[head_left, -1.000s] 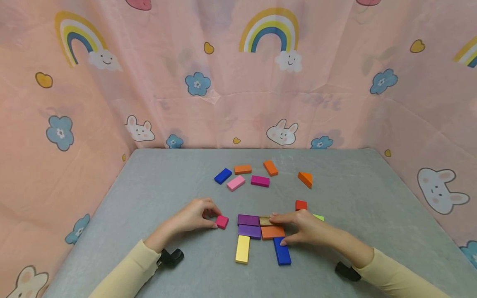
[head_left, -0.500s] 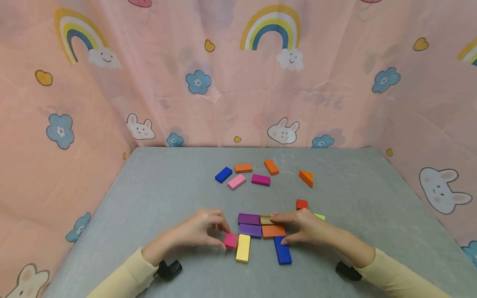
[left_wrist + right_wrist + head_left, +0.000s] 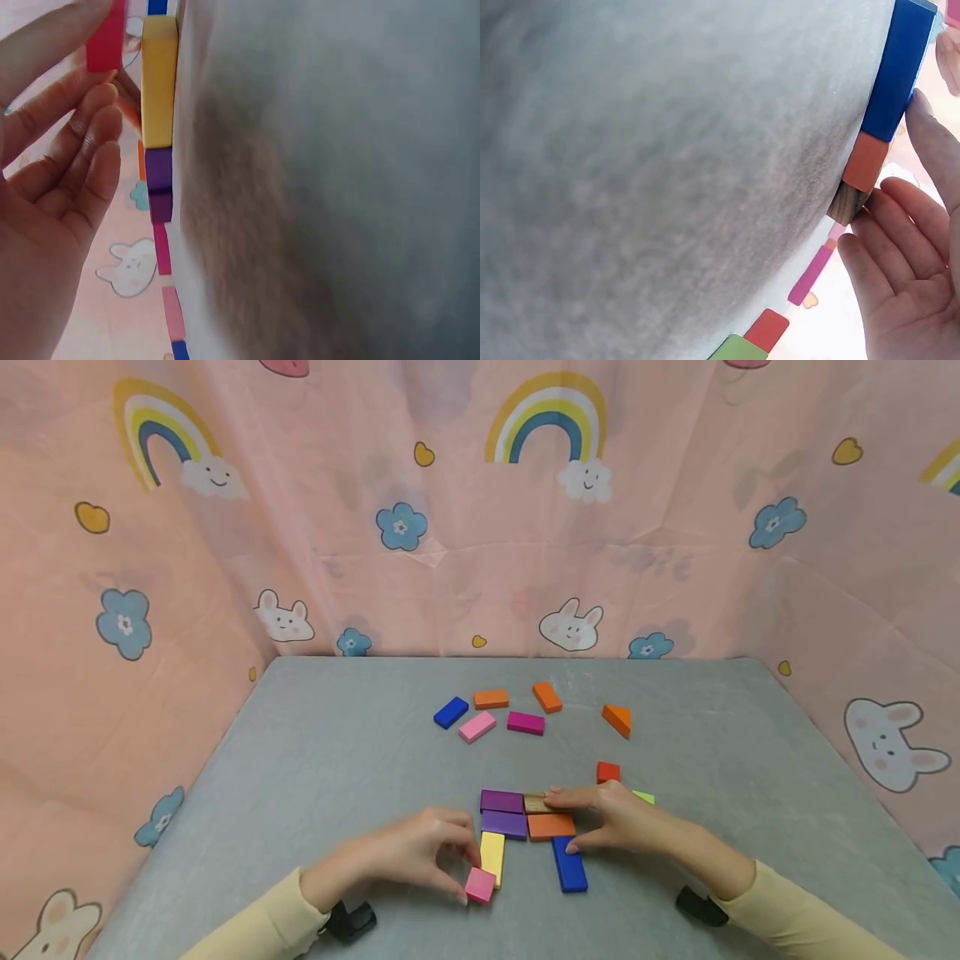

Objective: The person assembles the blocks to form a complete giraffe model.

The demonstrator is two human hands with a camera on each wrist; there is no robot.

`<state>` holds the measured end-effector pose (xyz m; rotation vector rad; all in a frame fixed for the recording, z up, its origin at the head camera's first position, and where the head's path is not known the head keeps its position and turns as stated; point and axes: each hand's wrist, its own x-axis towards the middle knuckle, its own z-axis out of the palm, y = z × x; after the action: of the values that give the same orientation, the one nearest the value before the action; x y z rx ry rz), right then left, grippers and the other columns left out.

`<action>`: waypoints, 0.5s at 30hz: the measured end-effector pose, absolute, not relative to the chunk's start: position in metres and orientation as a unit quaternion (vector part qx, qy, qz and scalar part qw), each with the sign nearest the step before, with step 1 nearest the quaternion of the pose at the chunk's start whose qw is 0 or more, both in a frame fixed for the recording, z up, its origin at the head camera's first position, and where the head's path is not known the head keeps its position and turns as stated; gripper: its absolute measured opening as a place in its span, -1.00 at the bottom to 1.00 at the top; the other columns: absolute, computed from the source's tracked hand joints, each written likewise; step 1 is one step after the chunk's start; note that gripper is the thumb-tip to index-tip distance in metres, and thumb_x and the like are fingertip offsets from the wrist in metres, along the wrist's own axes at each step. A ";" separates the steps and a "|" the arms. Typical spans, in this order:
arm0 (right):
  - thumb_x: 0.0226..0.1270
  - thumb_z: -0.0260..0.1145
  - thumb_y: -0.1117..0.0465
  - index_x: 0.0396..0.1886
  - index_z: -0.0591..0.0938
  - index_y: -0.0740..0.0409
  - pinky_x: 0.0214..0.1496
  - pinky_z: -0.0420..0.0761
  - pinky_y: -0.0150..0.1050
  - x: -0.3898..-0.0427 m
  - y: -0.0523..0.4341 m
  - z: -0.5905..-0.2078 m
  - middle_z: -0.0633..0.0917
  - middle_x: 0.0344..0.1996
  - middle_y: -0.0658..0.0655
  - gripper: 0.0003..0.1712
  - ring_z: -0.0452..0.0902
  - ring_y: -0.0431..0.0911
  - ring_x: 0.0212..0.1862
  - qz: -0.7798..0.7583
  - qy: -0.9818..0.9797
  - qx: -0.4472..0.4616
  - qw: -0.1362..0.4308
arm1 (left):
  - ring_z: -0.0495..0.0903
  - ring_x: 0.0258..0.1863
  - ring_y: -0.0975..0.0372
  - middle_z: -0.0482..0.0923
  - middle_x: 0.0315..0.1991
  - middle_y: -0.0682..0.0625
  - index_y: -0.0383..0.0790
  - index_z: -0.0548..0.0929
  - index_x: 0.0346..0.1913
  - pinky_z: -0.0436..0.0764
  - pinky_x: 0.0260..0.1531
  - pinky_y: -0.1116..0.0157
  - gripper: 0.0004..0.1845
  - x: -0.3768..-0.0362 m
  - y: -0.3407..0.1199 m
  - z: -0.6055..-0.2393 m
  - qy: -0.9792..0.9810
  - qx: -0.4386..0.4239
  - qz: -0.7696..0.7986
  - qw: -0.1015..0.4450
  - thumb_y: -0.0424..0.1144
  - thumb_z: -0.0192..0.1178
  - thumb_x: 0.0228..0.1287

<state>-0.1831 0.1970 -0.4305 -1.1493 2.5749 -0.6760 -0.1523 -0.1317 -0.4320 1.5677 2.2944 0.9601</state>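
Between thumb and fingers, my left hand (image 3: 427, 852) pinches a small pinkish-red block (image 3: 480, 885) beside the near end of a yellow block (image 3: 492, 852). The left wrist view shows this block raised off the table, level with the yellow one's outer end. My right hand (image 3: 630, 822) rests with its index finger on a wood-grain block (image 3: 533, 803) and its thumb on a blue block (image 3: 572, 874). An orange block (image 3: 551, 827) lies between those two. Two purple blocks (image 3: 503, 824) adjoin on the left, so these pieces form one flat layout with two legs.
Farther back lie a blue block (image 3: 451, 712), a light pink block (image 3: 477, 727), a magenta block (image 3: 526, 723), two orange blocks (image 3: 491, 699) and an orange triangle (image 3: 618, 720). Red (image 3: 608, 772) and green (image 3: 642, 797) blocks sit behind my right hand. Patterned pink cloth surrounds the grey table.
My left hand has carried the pinkish-red block toward me and slightly right, from left of the purple blocks to the yellow block's near end. My right hand stays put.
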 end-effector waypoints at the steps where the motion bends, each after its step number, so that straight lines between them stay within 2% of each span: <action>1: 0.07 0.42 -0.12 0.25 0.51 0.06 0.15 0.54 -0.12 -0.183 0.197 -0.430 0.56 0.20 0.03 -0.25 0.47 -0.08 0.24 -0.232 0.881 -0.393 0.120 | 0.51 -0.30 0.37 0.53 -0.29 0.11 -0.02 0.64 -0.22 0.56 -0.29 0.52 -0.69 -0.152 -0.131 -0.432 0.775 0.535 0.321 0.099 -0.03 0.45 -0.02; 15: 0.08 0.43 -0.09 0.25 0.51 0.09 0.16 0.54 -0.12 -0.183 0.197 -0.430 0.55 0.20 0.04 -0.26 0.47 -0.08 0.24 -0.231 0.880 -0.399 0.116 | 0.35 -0.28 0.48 0.44 -0.29 0.20 0.00 0.59 -0.27 0.42 -0.31 0.63 -0.66 -0.147 -0.124 -0.433 0.788 0.543 0.269 0.111 0.07 0.43 -0.02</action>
<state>-0.1826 0.1975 -0.4298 -1.1700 2.5761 -0.6768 -0.1472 -0.1242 -0.4330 1.5950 2.3135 0.7893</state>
